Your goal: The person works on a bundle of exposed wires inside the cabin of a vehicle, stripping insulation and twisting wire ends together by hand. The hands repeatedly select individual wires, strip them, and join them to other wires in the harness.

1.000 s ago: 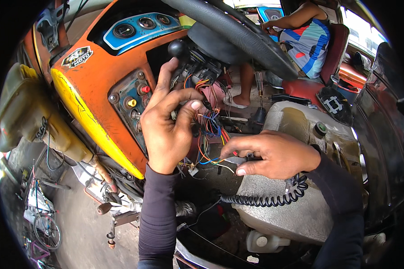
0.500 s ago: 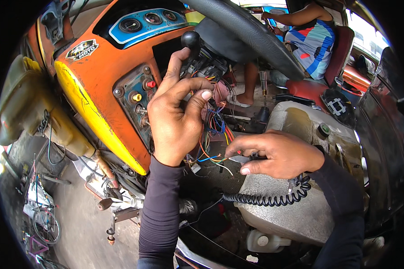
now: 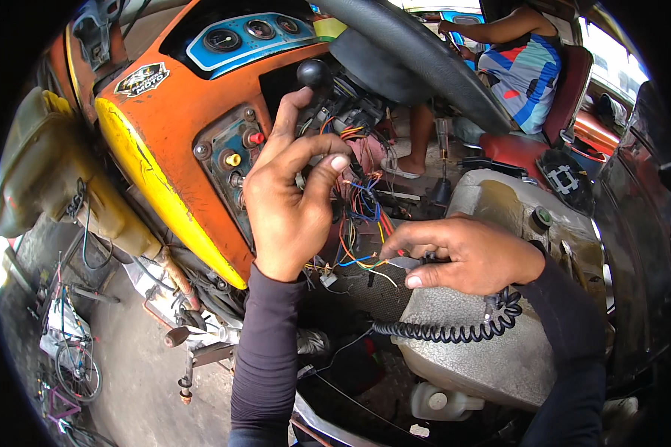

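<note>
My left hand (image 3: 291, 201) is among the bundle of coloured wires (image 3: 361, 197), thumb and a curled finger pinched on wires partly hidden behind them, another finger raised beside the black ball knob (image 3: 314, 73). My right hand (image 3: 462, 253), lower and to the right, is closed on a small dark tool with a flat grey blade (image 3: 402, 262), beside loose wire ends (image 3: 358, 259). Above the wires sit a dark switch assembly (image 3: 354, 104) and the steering wheel (image 3: 417, 45). A coiled black cord (image 3: 447, 329) hangs below my right hand.
The orange dashboard (image 3: 164, 134) carries gauges and a button panel (image 3: 224, 156). A yellowish tank (image 3: 60, 179) hangs left, above a bicycle (image 3: 78, 357) on the floor. A person (image 3: 518, 78) sits at upper right. A grey metallic cover (image 3: 470, 357) fills the lower right.
The whole view has shifted a little to the right in the picture. My hands hold nearly the same poses among the wires, with only slight movement of the fingers.
</note>
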Available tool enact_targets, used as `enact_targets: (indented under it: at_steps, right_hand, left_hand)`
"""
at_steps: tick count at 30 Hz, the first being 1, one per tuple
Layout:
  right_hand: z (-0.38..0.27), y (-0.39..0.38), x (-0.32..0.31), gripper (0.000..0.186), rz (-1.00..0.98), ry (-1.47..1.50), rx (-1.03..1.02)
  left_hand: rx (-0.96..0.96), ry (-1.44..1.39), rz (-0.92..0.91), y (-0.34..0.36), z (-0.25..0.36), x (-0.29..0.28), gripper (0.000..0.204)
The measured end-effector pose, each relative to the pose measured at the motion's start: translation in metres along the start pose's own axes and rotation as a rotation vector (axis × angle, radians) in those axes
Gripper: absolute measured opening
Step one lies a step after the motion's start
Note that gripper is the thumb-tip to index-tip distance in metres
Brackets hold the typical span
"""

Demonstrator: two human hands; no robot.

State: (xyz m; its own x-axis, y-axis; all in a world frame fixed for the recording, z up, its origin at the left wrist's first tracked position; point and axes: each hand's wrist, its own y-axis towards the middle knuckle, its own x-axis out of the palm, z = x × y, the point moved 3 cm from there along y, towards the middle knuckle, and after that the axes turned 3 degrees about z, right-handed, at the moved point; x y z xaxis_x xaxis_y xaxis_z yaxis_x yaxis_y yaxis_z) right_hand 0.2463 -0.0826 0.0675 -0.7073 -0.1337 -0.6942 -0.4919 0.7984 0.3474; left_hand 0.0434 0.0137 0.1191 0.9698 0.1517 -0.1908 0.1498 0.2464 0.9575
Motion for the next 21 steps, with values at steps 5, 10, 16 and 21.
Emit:
enact_targets:
  at_steps: [5, 10, 16, 21]
  right_hand:
    - [0.0004, -0.0031, -0.0017, 0.042, -0.046, 0.084, 0.108]
    - [-0.0043, -0.0019, -0.0043, 0.043, -0.069, 0.054, 0.109]
    - [-0.0025, -0.0024, -0.0036, 0.044, -0.081, 0.067, 0.136]
    - [-0.0039, -0.0016, -0.0033, 0.044, -0.08, 0.034, 0.118]
  left_hand:
    - [0.059, -0.006, -0.011, 0.0039, -0.0004, 0.0036, 0.016]
    - [0.031, -0.006, 0.004, 0.001, 0.0013, 0.0007, 0.018]
    - [0.057, -0.046, -0.022, 0.0029, 0.0009, 0.0035, 0.018]
    - [0.064, 0.01, -0.005, 0.0031, -0.0015, -0.0003, 0.017]
